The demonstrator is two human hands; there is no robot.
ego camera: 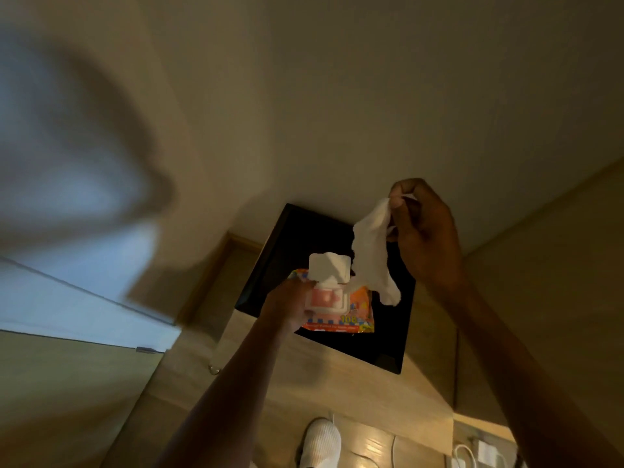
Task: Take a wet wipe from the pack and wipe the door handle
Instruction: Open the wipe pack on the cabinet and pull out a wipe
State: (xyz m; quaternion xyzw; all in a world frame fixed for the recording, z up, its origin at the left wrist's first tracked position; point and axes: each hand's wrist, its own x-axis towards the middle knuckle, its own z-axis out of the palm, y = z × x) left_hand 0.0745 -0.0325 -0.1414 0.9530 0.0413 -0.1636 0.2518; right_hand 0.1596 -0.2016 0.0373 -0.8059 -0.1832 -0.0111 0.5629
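An orange wet wipe pack with its white flip lid standing open is held over a black table. My left hand grips the pack at its left end. My right hand is raised above and to the right of the pack, pinching the top of a white wet wipe between thumb and fingers. The wipe hangs down crumpled, its lower end level with the pack's right side. No door handle can be made out in this view.
A black square table stands against a beige wall. A white slipper rests on the wooden floor below. White cables and a charger lie at the bottom right. The left side is a blurred pale surface.
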